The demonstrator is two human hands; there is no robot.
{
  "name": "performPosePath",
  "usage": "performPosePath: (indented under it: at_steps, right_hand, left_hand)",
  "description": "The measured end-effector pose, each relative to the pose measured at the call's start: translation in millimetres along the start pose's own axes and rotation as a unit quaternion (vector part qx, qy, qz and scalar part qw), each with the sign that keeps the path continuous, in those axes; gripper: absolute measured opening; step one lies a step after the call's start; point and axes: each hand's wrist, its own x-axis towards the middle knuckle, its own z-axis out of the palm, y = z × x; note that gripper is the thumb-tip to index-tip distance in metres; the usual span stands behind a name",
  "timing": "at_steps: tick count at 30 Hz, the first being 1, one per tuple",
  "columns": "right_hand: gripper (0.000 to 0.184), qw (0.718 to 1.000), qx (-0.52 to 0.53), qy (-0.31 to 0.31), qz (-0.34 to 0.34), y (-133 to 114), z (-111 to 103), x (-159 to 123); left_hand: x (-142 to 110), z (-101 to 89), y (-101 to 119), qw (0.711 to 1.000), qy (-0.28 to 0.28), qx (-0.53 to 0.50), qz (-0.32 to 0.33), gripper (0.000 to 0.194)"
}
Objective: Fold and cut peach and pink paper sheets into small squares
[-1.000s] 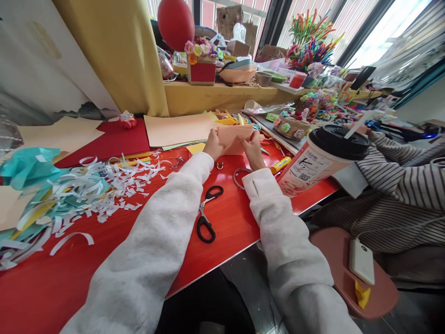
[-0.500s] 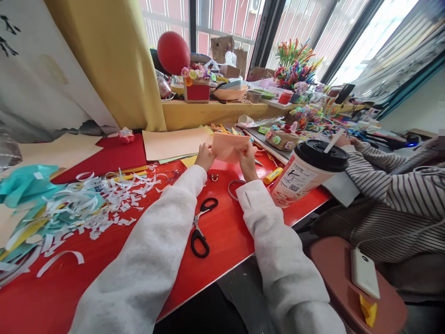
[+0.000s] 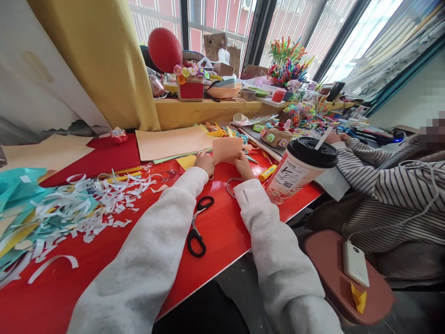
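- At the centre of the frame, I hold up a small piece of peach paper above the red worktop.
- My right hand grips the paper by its right edge, fingers closed on it.
- My left hand is curled at the paper's lower left edge; I cannot tell whether its fingers pinch it.
- Black-handled scissors lie just right of my left sleeve, below centre.
- A thin ring sits beside my right wrist, near a yellow tube.
- Right of centre stands a lidded drink cup with a straw.
- White paper strips litter the left of the frame, below a red sheet and a large peach sheet.
- At far right, a co-worker's striped sleeve reaches toward the worktop.
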Motion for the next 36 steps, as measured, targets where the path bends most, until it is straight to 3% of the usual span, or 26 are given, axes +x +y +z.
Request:
performPosePath:
  at_steps: [2, 5, 9, 11, 13, 15, 18, 20, 24, 30, 36]
  right_hand:
    - [0.027, 0.999, -0.008, 0.030, 0.008, -1.3, -4.3, 3.3]
    - [0.025, 0.999, -0.018, 0.032, 0.025, -2.4, -9.8, 9.8]
    - [0.025, 0.993, -0.085, -0.036, 0.074, 0.9, -10.4, 11.5]
    - [0.029, 0.983, -0.150, -0.053, 0.097, 2.0, -7.3, 9.7]
    - [0.029, 0.969, -0.218, -0.056, 0.105, 0.8, -3.4, 8.1]
    - [0.029, 0.954, -0.276, -0.055, 0.100, -2.2, -0.1, 7.0]
    - [0.028, 0.937, -0.337, -0.052, 0.079, -6.5, 2.1, 5.6]
    - [0.027, 0.929, -0.362, -0.053, 0.059, -7.3, 2.5, 4.2]
    - [0.028, 0.921, -0.385, -0.061, 0.019, -3.9, 3.4, 1.3]
    - [0.054, 0.916, -0.399, -0.041, -0.002, 0.8, 3.2, 0.6]
    - [0.053, 0.920, -0.388, -0.044, -0.014, 4.9, 6.3, 2.2]
  left_hand:
    - [-0.1, -11.3, -1.3, 1.000, -0.019, 0.019, -0.008, 0.031]
    - [-2.6, -47.0, -23.0, 0.999, -0.034, 0.038, -0.018, 0.032]
    - [-19.1, -103.9, -87.0, 0.997, -0.004, 0.054, -0.055, 0.040]
    - [-30.1, -114.2, -120.4, 0.993, -0.009, 0.067, -0.097, 0.042]
    - [-39.2, -106.5, -145.0, 0.987, -0.024, 0.079, -0.138, 0.041]
    - [-44.9, -87.1, -158.6, 0.982, -0.022, 0.089, -0.166, 0.042]
    - [-47.3, -60.0, -165.5, 0.981, -0.015, 0.092, -0.171, 0.041]
    - [-47.1, -52.4, -167.6, 0.983, -0.018, 0.085, -0.162, 0.038]
    - [-49.6, -55.5, -170.4, 0.986, -0.016, 0.074, -0.148, 0.038]
    - [-56.4, -63.7, -166.1, 0.983, 0.001, 0.070, -0.167, 0.031]
    - [-55.8, -67.4, -160.2, 0.972, 0.056, 0.078, -0.214, 0.027]
